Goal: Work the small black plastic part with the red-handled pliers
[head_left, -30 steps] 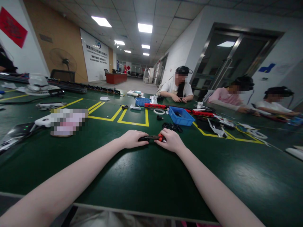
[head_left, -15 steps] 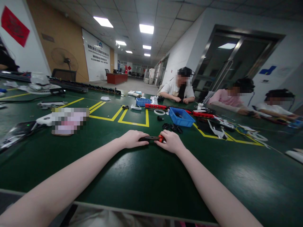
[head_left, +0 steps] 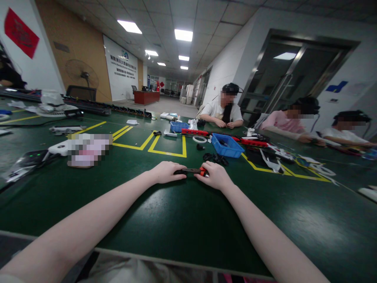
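Over the green table (head_left: 176,220), my right hand (head_left: 214,175) is closed round the red-orange handles of a pair of pliers (head_left: 204,171). The metal jaws point left, toward my left hand (head_left: 168,172), whose fingers are closed on a small black part (head_left: 180,171). The jaws meet or overlap that part between the two hands; whether they grip it cannot be made out. Several black pieces (head_left: 216,158) lie just beyond my right hand, near a blue bin (head_left: 226,146).
A smaller blue bin (head_left: 178,126), a red strip (head_left: 194,132) and a white ring (head_left: 199,139) lie farther back. At left are a pinkish blurred item (head_left: 91,151) and a white device (head_left: 59,147). Three people sit across the table at right.
The whole view has shifted slightly. Both hands keep nearly the same pose, and the pliers and black part remain between them.
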`<state>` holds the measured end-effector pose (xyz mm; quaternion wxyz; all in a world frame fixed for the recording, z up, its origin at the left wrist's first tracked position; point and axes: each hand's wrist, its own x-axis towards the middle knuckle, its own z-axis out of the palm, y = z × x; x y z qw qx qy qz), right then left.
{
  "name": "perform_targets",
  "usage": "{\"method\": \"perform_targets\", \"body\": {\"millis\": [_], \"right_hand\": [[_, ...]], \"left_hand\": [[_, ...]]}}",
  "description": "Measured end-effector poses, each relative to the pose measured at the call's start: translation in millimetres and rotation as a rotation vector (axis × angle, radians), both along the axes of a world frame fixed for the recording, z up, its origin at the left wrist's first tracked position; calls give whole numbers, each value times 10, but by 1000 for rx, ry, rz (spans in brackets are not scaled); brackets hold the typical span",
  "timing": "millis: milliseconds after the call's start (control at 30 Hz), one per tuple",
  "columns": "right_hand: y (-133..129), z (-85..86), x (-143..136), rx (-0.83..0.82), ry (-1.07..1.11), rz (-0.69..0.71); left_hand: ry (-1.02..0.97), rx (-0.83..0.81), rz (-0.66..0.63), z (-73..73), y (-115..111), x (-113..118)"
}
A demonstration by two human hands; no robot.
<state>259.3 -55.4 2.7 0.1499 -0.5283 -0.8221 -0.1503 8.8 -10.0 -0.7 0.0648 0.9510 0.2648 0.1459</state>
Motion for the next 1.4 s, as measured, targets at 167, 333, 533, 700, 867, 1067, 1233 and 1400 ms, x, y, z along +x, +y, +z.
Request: {"method": "perform_targets", "body": {"millis": [167, 333, 533, 700, 867, 1067, 1233, 1400], "right_hand": [[1, 0, 8, -1, 0, 5], [5, 13, 12, 57, -13, 35], [11, 18, 6, 98, -22, 59], [15, -1, 8, 82, -3, 53], [23, -13, 12, 80, 22, 63], [7, -13, 4, 62, 32, 65], [7, -4, 6, 74, 17, 58], [22, -4, 16, 85, 43, 74]], "left_hand": [[3, -4, 3, 6, -2, -1], [0, 2, -4, 1, -2, 1], [-5, -12, 3, 6, -1, 3], [-12, -13, 6, -8, -1, 2], [-22, -17, 9, -14, 0, 3], [4, -15, 16, 4, 0, 4], [1, -1, 14, 10, -13, 5], [8, -1, 27, 13, -15, 6]]}}
